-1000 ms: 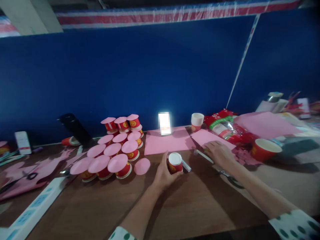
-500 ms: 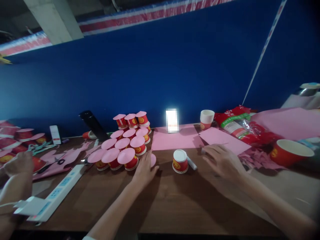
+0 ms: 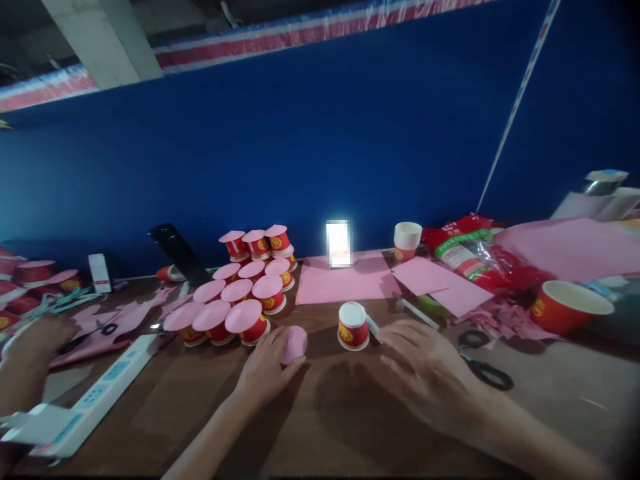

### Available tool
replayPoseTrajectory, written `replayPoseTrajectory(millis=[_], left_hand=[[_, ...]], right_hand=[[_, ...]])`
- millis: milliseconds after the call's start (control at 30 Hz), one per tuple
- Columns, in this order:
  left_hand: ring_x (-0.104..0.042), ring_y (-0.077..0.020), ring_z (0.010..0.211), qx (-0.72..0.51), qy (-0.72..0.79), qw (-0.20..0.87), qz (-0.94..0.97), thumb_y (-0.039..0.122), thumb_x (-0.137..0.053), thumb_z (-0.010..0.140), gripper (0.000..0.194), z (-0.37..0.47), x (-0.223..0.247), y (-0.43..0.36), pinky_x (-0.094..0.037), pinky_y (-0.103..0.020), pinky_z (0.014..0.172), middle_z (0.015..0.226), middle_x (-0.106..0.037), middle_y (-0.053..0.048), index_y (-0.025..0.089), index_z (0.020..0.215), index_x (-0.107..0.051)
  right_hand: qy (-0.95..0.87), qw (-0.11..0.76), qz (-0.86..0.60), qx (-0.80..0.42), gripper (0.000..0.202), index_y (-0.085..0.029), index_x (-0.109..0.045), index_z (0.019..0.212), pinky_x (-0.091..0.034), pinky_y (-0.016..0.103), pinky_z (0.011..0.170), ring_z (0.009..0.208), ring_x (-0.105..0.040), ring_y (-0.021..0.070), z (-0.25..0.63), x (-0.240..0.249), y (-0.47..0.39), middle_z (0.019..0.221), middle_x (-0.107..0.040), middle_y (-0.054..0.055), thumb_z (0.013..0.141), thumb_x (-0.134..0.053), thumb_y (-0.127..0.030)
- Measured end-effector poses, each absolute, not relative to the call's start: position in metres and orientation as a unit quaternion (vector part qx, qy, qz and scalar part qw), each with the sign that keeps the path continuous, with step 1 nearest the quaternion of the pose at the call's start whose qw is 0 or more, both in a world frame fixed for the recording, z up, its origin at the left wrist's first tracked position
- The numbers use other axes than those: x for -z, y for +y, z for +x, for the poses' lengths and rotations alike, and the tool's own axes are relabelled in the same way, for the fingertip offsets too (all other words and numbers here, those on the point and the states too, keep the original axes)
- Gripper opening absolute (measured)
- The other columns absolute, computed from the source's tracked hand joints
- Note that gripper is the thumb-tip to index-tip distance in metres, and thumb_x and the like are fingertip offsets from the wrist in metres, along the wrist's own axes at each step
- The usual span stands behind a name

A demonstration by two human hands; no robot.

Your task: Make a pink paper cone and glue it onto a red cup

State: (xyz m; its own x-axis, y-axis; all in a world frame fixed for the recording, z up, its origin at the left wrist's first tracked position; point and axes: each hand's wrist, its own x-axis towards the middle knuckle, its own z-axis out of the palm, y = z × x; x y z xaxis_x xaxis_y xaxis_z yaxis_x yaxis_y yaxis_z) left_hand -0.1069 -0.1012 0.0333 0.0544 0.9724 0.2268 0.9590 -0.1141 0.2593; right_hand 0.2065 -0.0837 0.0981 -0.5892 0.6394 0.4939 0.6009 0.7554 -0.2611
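Observation:
My left hand (image 3: 267, 365) has its fingers and thumb around the edge of a small pink paper disc (image 3: 295, 344), at the near right of the capped cups. My right hand (image 3: 423, 357) is open, thumb apart from the fingers, fingertips by the end of a slim white tube (image 3: 373, 327); whether they touch it I cannot tell. Between the hands an upside-down red paper cup (image 3: 353, 333) stands with its white base up. Left of it are several red cups with pink cone tops (image 3: 243, 316), some stacked.
Black-handled scissors (image 3: 485, 370) lie beside my right wrist. Pink sheets (image 3: 345, 283), a red plastic bag (image 3: 465, 247) and a large red cup (image 3: 570, 307) are behind. At left are a power strip (image 3: 95, 393), a black bottle (image 3: 180, 253) and another person's hand (image 3: 37, 343).
My left hand has drawn back toward me with the pink disc. My right hand has come left toward the tube, uncovering the scissors and a white stick behind it.

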Motion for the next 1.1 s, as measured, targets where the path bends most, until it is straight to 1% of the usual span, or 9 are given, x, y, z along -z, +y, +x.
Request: replayPoseTrajectory(millis=[133, 300, 400, 500, 600, 667, 767, 933, 1100], left_hand=[[-0.048, -0.0256, 0.114, -0.183, 0.638, 0.014, 0.748, 0.042, -0.051, 0.076, 0.049, -0.111, -0.022, -0.105, -0.038, -0.041, 0.096, 0.123, -0.054, -0.010, 0.019, 0.120, -0.051], [-0.050, -0.0250, 0.113, -0.195, 0.630, -0.002, 0.752, 0.038, -0.052, 0.076, 0.045, -0.109, -0.021, -0.113, -0.041, -0.040, 0.095, 0.123, -0.055, -0.009, 0.021, 0.118, -0.053], [-0.053, -0.0240, 0.109, -0.213, 0.630, 0.032, 0.746, 0.036, -0.053, 0.076, 0.038, -0.104, -0.031, -0.120, -0.043, -0.038, 0.093, 0.119, -0.058, -0.007, 0.023, 0.112, -0.057], [-0.056, -0.0231, 0.105, -0.253, 0.640, 0.107, 0.717, 0.034, -0.051, 0.077, 0.036, -0.091, -0.044, -0.128, -0.044, -0.037, 0.091, 0.114, -0.060, -0.007, 0.022, 0.111, -0.057], [-0.057, -0.0238, 0.102, -0.297, 0.642, 0.207, 0.675, 0.036, -0.053, 0.076, 0.040, -0.070, -0.057, -0.136, -0.046, -0.036, 0.088, 0.113, -0.061, -0.008, 0.022, 0.113, -0.056], [-0.056, -0.0241, 0.105, -0.319, 0.625, 0.266, 0.661, 0.036, -0.054, 0.076, 0.043, -0.057, -0.062, -0.141, -0.045, -0.036, 0.089, 0.117, -0.058, -0.008, 0.023, 0.117, -0.053], [-0.053, -0.0256, 0.108, -0.351, 0.605, 0.278, 0.658, 0.034, -0.058, 0.073, 0.045, -0.041, -0.063, -0.145, -0.042, -0.038, 0.093, 0.118, -0.057, -0.010, 0.023, 0.116, -0.054], [-0.050, -0.0255, 0.111, -0.383, 0.576, 0.304, 0.654, 0.028, -0.064, 0.068, 0.047, -0.025, -0.056, -0.148, -0.040, -0.039, 0.096, 0.122, -0.054, -0.009, 0.024, 0.115, -0.054], [-0.048, -0.0258, 0.115, -0.480, 0.543, 0.429, 0.539, 0.037, -0.066, 0.068, 0.068, -0.020, -0.056, -0.143, -0.046, -0.034, 0.089, 0.130, -0.046, -0.014, 0.020, 0.128, -0.039]], right_hand=[[-0.902, 0.270, -0.334, -0.050, 0.019, -0.020, -0.058, 0.100, -0.045, 0.035, 0.081, 0.089, -0.056, 0.0190, 0.203, -0.095, -0.089, 0.097, -0.062, 0.006, 0.081, -0.052, -0.020], [-0.900, 0.279, -0.323, -0.091, 0.025, -0.021, -0.057, 0.104, -0.045, 0.033, 0.084, 0.093, -0.056, 0.0186, 0.202, -0.086, -0.089, 0.101, -0.062, 0.006, 0.080, -0.055, -0.020], [-0.893, 0.290, -0.305, -0.163, 0.028, -0.021, -0.057, 0.108, -0.044, 0.033, 0.088, 0.098, -0.055, 0.0188, 0.198, -0.079, -0.093, 0.105, -0.061, 0.007, 0.080, -0.054, -0.020], [-0.859, 0.281, -0.319, -0.285, 0.030, -0.021, -0.056, 0.109, -0.045, 0.031, 0.085, 0.097, -0.056, 0.0186, 0.189, -0.075, -0.101, 0.106, -0.061, 0.008, 0.079, -0.055, -0.023], [-0.783, 0.262, -0.343, -0.447, 0.034, -0.021, -0.053, 0.112, -0.049, 0.028, 0.075, 0.087, -0.060, 0.0172, 0.176, -0.073, -0.107, 0.102, -0.062, 0.006, 0.079, -0.055, -0.026], [-0.728, 0.277, -0.316, -0.542, 0.033, -0.020, -0.053, 0.112, -0.048, 0.030, 0.079, 0.090, -0.059, 0.0180, 0.167, -0.073, -0.109, 0.102, -0.062, 0.007, 0.080, -0.054, -0.028], [-0.645, 0.323, -0.277, -0.634, 0.032, -0.018, -0.054, 0.109, -0.045, 0.033, 0.084, 0.095, -0.057, 0.0193, 0.158, -0.070, -0.108, 0.102, -0.061, 0.007, 0.080, -0.055, -0.032], [-0.599, 0.343, -0.307, -0.655, 0.021, -0.015, -0.058, 0.091, -0.045, 0.029, 0.073, 0.081, -0.057, 0.0174, 0.159, -0.063, -0.107, 0.085, -0.062, 0.004, 0.079, -0.057, -0.032], [-0.584, 0.347, -0.324, -0.659, 0.019, -0.015, -0.059, 0.087, -0.043, 0.026, 0.066, 0.073, -0.053, 0.0143, 0.168, -0.058, -0.106, 0.081, -0.061, 0.003, 0.080, -0.057, -0.032]])
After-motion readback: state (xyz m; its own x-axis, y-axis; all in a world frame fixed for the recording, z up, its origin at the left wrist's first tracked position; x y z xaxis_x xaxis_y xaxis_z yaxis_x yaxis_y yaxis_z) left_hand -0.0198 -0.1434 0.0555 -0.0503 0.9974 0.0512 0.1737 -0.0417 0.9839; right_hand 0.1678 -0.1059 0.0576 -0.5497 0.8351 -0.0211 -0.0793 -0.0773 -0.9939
